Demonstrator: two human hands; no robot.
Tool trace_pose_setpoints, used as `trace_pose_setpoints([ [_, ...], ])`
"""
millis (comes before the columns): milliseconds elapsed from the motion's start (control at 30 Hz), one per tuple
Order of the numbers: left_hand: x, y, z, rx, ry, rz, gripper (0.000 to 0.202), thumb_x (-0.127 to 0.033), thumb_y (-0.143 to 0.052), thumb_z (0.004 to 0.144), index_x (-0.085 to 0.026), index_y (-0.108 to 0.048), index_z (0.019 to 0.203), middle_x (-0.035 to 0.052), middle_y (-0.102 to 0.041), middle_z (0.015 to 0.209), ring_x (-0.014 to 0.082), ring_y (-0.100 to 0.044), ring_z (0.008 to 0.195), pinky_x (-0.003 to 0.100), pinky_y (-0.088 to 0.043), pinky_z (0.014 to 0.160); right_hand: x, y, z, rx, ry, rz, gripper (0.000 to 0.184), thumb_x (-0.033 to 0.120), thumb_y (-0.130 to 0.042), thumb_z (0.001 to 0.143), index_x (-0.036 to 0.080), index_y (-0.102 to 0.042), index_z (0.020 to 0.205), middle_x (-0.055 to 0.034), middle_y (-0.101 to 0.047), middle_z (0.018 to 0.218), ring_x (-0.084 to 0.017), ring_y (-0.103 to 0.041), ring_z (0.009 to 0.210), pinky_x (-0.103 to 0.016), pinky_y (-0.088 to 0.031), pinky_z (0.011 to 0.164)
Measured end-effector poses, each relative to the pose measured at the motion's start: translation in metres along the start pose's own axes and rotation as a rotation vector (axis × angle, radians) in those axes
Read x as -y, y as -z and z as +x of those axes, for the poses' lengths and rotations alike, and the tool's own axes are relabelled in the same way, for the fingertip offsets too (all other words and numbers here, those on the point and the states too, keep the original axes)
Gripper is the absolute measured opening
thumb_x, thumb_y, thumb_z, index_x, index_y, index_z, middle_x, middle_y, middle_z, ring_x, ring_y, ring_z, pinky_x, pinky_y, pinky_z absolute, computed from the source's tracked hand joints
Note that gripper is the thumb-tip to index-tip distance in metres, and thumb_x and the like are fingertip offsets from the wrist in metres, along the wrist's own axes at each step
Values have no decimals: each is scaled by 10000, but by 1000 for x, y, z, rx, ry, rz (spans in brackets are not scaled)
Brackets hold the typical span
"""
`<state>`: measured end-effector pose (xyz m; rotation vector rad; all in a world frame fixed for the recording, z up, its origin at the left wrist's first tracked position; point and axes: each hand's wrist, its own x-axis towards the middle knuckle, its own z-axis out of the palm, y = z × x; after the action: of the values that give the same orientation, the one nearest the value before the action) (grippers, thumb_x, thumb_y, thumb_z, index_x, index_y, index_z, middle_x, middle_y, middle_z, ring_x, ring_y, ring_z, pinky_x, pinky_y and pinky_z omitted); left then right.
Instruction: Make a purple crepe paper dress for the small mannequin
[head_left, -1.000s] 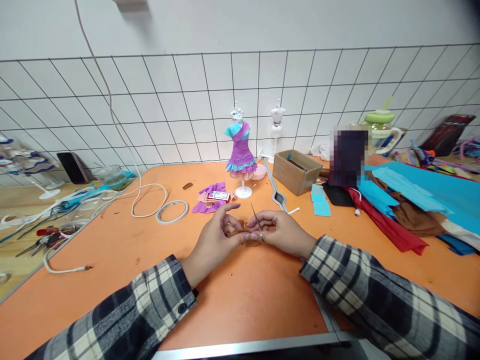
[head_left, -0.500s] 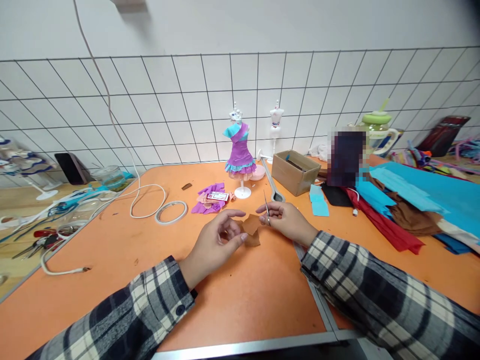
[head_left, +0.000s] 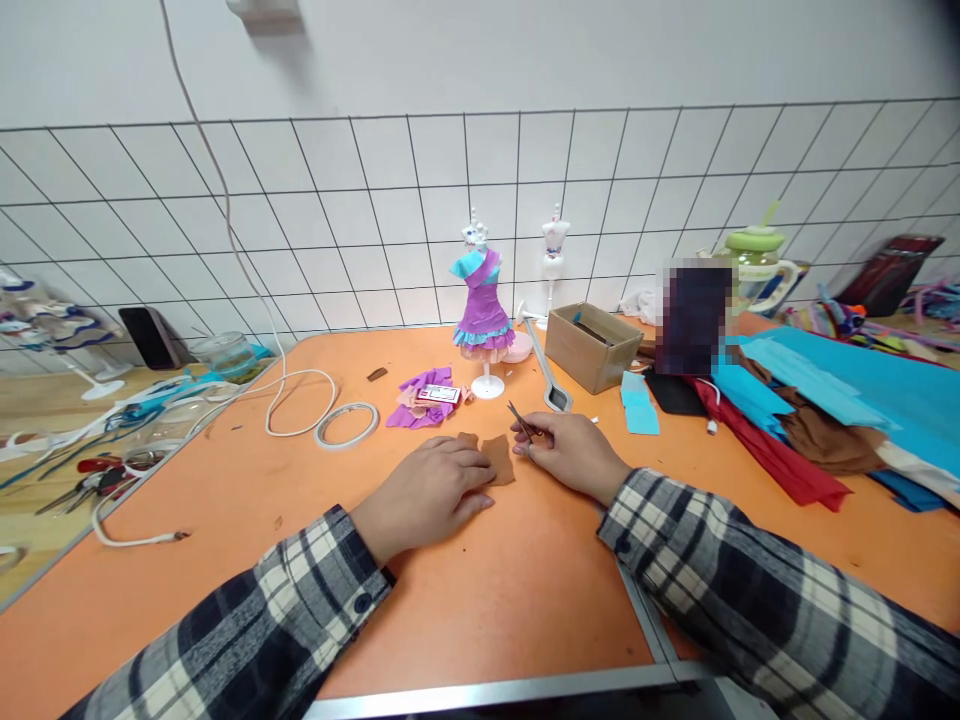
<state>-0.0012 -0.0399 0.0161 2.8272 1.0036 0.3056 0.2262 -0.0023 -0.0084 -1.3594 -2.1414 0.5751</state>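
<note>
My left hand (head_left: 431, 485) lies flat, palm down, on a small brown piece of fabric (head_left: 497, 458) on the orange table (head_left: 480, 590). The fabric sticks out to the right of my fingers. My right hand (head_left: 574, 452) is closed on a thin pair of metal tweezers (head_left: 519, 417), whose tips point up and left just beside the fabric. Behind the hands stands a small mannequin in a purple and blue dress (head_left: 480, 300).
Purple fabric scraps and a small red-and-white box (head_left: 439, 394) lie near the mannequin. A cardboard box (head_left: 592, 344), a bare mannequin (head_left: 555, 240) and a long metal tool (head_left: 547, 375) sit behind. Blue, red and brown cloth (head_left: 810, 410) is piled right. White cable (head_left: 345, 424) coils left.
My left hand dropped from a raised pinch to lie flat on the brown fabric on the table. My right hand lowered the tweezers and tilted them from upright to nearly level.
</note>
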Motion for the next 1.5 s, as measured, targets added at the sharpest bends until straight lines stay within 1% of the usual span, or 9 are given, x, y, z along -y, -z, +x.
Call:
trace_pose_setpoints([
  [200, 21, 1, -3, -135, 150, 56, 214, -282, -584, 899, -206, -681, 1075, 88, -709, 1026, 266, -610, 996, 414, -440, 876, 3, 1, -2, 26, -77, 216, 452, 274, -713, 777, 246, -569, 1204, -4, -744, 947, -149, -670, 821, -277, -453, 763],
  [367, 31, 1, -5, -212, 217, 133, 209, -195, -558, 895, -207, -683, 1062, 70, -727, 969, 241, -620, 897, 363, -462, 767, 6, 2, -2, -50, -85, 233, 169, 290, -742, 752, 220, -609, 828, 27, -698, 808, -122, -608, 686, -240, -428, 640],
  [500, 33, 4, -5, -230, 273, 138, 147, -181, -575, 875, -225, -711, 909, 41, -718, 836, 231, -629, 820, 350, -458, 720, 6, 3, 0, -89, -39, 171, 199, 284, -775, 722, 217, -631, 841, 39, -665, 782, -122, -577, 685, -240, -410, 642],
  [733, 48, 6, -8, -656, 427, -207, 134, -287, -585, 884, -194, -677, 913, 56, -714, 966, 223, -651, 922, 357, -504, 821, -3, 1, 0, -147, 66, 51, 209, 314, -824, 678, 221, -725, 837, -42, -603, 1046, -178, -583, 938, -293, -431, 820],
  [867, 44, -2, -5, -430, 191, -35, 233, -296, -666, 848, -223, -703, 1065, 72, -691, 1054, 255, -606, 1021, 423, -457, 920, 2, 1, -1, -45, -69, 25, 162, 324, -777, 728, 243, -734, 862, 3, -578, 808, -146, -559, 748, -266, -399, 664],
  [1000, 37, -15, 1, -235, 187, 129, 154, -234, -636, 867, -275, -752, 959, 47, -697, 997, 255, -595, 943, 420, -452, 820, 4, -2, 0, 68, -216, 89, 349, 269, -771, 704, 243, -643, 1028, 72, -535, 628, -124, -521, 613, -240, -332, 557],
  [1167, 37, -15, 3, -455, 301, -119, 142, -265, -611, 872, -212, -742, 851, 57, -707, 955, 219, -628, 914, 371, -487, 835, -6, -8, 3, 124, -254, 106, 323, 284, -783, 674, 216, -623, 946, 65, -561, 652, -116, -522, 610, -229, -327, 544],
  [1300, 48, 8, -7, -559, 468, -107, 211, -338, -564, 878, -208, -727, 908, 61, -730, 964, 232, -650, 930, 362, -491, 843, -9, -7, 3, 168, -232, 101, 250, 309, -766, 691, 224, -670, 906, 55, -557, 648, -118, -517, 606, -232, -326, 542],
  [1500, 70, 36, -29, 8, 403, 216, 201, -277, -555, 810, -275, -752, 769, 32, -734, 781, 232, -643, 800, 315, -454, 708, -4, -4, 2, 190, -211, 79, 220, 310, -749, 708, 233, -693, 907, 46, -566, 655, -126, -532, 634, -241, -333, 576],
])
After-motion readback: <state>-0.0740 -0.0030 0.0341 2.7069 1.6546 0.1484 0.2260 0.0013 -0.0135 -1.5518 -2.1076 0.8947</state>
